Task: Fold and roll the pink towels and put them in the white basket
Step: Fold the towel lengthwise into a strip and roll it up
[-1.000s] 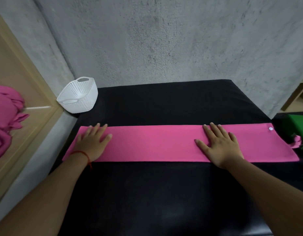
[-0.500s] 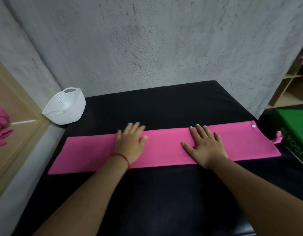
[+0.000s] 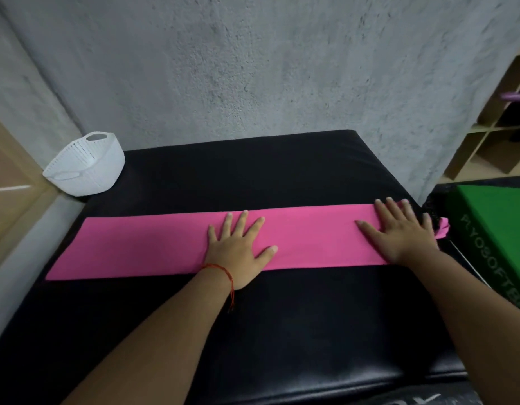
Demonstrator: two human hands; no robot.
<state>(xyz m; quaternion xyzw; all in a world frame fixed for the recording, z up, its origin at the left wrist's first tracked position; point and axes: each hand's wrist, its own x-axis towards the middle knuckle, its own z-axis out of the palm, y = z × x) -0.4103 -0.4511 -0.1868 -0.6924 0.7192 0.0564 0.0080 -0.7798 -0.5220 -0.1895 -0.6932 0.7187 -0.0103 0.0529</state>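
1. Towel (image 3: 165,247), folded into a long strip, lies flat on the surface (image 3: 252,176), in front of the basket (image 3: 86,168) and apart from it.
2. Left hand (image 3: 238,252) and right hand (image 3: 399,235) press it, fingers spread, grip around nothing.
3. Rolling and basketing look not yet done.

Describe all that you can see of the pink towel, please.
The pink towel is plain, soft-looking cloth, folded into a long flat strip that lies across the black padded bench. The left hand presses flat on its middle, the right hand near its right end, which looks bunched at the bench edge.
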